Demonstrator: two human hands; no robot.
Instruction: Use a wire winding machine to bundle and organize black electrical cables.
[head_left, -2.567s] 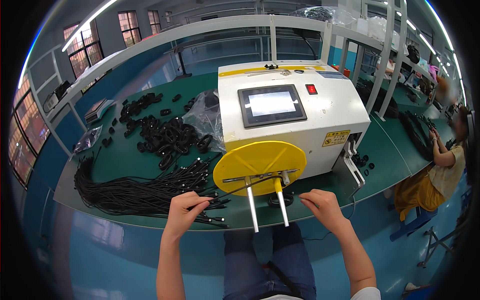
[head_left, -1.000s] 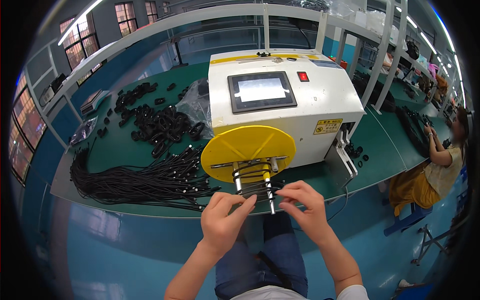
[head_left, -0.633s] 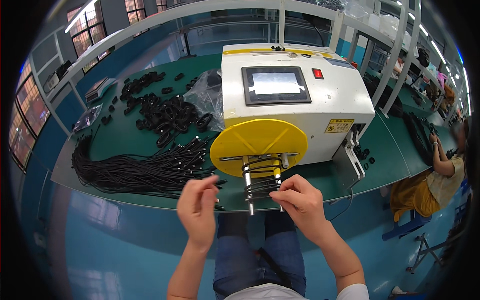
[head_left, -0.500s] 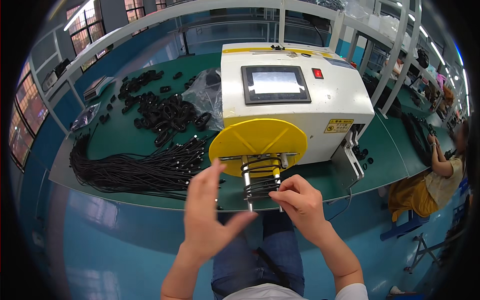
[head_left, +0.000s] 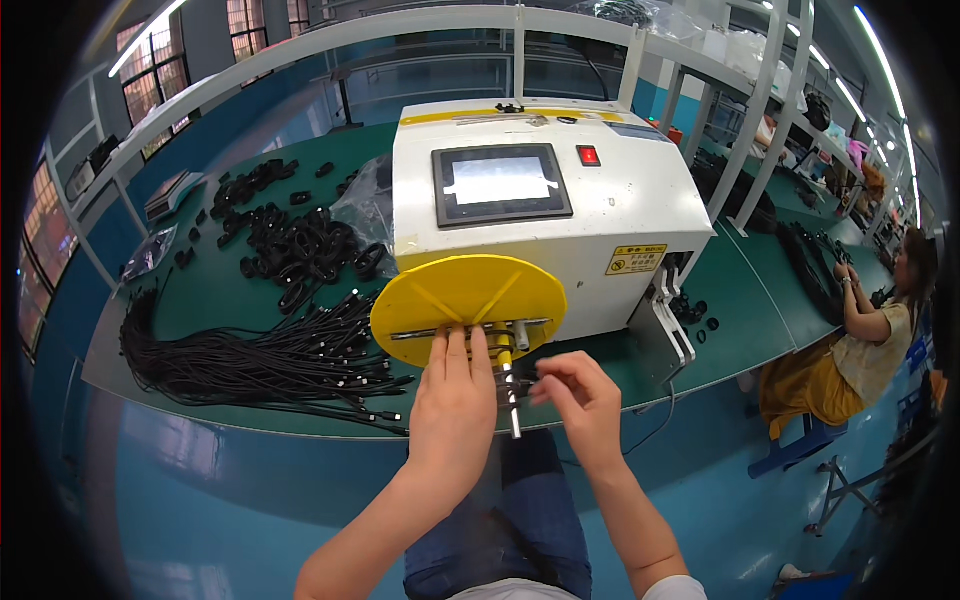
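Note:
A yellow disc (head_left: pixel 455 285) fronts a white winding machine (head_left: pixel 590 220), with metal posts (head_left: pixel 515 418) sticking out toward me. Black cable (head_left: pixel 518 385) is looped around the posts, partly hidden behind my hands. My left hand (head_left: pixel 452 425) lies with fingers straight and flat over the left post and the loops, its fingertips by the disc's crossbar. Just right of the posts, my right hand (head_left: pixel 588 415) is closed, thumb and fingers pinching the cable at the coil's side; its fingertips are slightly blurred.
Left on the green table (head_left: pixel 190 290) lie a long bundle of black cables (head_left: pixel 230 360) and a pile of black coiled pieces (head_left: pixel 290 240). A clear plastic bag (head_left: pixel 365 210) touches the machine. A metal bracket (head_left: pixel 665 330) stands at right. Further right sits another person (head_left: pixel 880 320).
My left hand has moved from beside the posts onto the loops, fingers now against them. My right hand stays near the coil's right side. The view has shifted, so the machine appears further left.

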